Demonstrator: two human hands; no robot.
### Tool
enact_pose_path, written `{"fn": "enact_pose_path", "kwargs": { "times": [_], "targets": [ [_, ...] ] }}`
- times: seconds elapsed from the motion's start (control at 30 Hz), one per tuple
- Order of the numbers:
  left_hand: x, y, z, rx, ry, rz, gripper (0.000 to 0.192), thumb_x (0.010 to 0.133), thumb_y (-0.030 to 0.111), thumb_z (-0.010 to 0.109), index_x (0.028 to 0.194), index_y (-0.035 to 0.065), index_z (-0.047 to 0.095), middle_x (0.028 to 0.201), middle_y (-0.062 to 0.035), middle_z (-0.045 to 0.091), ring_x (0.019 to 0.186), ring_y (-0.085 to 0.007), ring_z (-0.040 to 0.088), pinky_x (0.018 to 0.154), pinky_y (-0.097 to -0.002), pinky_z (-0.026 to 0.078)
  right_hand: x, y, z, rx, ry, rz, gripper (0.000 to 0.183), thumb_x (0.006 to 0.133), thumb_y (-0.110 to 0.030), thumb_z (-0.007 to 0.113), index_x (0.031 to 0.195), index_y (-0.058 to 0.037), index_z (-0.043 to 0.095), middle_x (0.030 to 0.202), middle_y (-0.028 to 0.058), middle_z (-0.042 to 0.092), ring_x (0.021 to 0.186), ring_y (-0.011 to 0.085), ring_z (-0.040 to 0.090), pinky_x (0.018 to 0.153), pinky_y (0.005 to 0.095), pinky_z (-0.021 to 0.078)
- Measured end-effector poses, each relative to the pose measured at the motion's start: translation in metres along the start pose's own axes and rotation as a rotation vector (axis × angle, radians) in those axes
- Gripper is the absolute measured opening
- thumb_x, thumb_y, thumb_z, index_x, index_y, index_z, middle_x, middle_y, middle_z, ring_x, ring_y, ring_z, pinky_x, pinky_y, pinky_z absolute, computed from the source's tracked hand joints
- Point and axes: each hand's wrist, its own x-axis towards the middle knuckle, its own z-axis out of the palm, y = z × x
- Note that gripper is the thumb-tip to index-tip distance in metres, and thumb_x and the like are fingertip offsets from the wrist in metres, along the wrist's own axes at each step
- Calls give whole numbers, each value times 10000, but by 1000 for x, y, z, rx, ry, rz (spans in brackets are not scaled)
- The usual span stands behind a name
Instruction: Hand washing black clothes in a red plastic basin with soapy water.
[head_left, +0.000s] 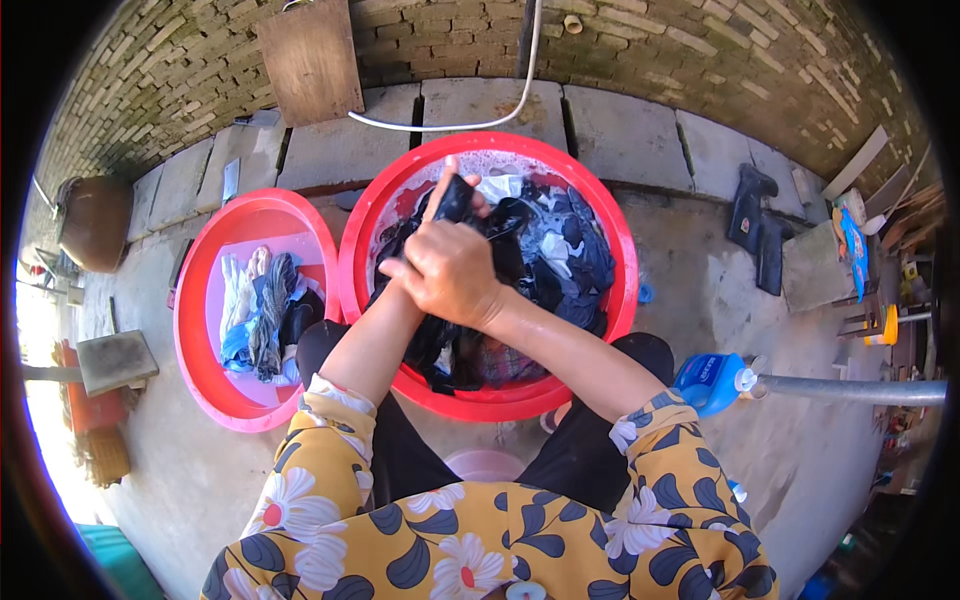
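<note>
A large red plastic basin stands before my knees, full of wet dark clothes in sudsy water. My left hand is over its far left part, with a wet black cloth between thumb and fingers. My right hand crosses over my left wrist, its thumb pointing left. The fingers of that hand are curled under and hidden, so what they hold does not show. Some white cloth lies among the dark clothes, and a plaid piece is near the front rim.
Touching at the left, a smaller red basin holds water and several garments. A blue detergent bottle stands by my right knee, near a metal pole. Black rubber boots lie at right. Concrete slabs and a brick wall run behind.
</note>
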Motion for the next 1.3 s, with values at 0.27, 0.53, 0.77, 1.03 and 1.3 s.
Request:
{"fn": "enact_pose_path", "kwargs": {
  "times": [0.27,0.53,0.77,1.03,1.3],
  "targets": [
    [12,-56,77,13,774,206,266,932,222,341,953,103,579,911,-84,645,826,-214,620,756,-376,501,-10,119,-11,-159,207,508,314,824,-273,561,620,-35,543,630,203,580,595,393,573,534,458,453],
    [-19,-37,-5,535,345,315,247,932,271,394,916,114,584,941,-64,610,790,-204,581,703,-359,475,-4,34,0,133,88,173,190,799,-161,590,666,-39,531,610,197,543,577,358,572,518,413,452],
    [-22,8,60,820,638,59,269,851,299,605,853,30,607,852,-66,625,743,-171,571,697,-303,463,-78,150,-74,692,703,1200,200,808,-161,607,640,-61,565,624,-35,476,559,84,413,513,308,334],
    [-72,-54,-8,1927,266,-387,316,718,226,676,971,46,614,917,-167,621,907,-302,598,792,-378,470,-296,177,-167,-79,89,1759,313,817,-209,618,1003,41,594,899,134,630,799,225,599,666,385,478],
    [-45,-107,-68,2597,222,-8,743,635,145,737,1294,124,395,1219,-120,462,1168,-277,411,937,-426,350,-271,165,-213,143,238,1825,305,818,-275,612,974,-13,594,866,74,615,727,211,590,542,355,488]
  ]
}}
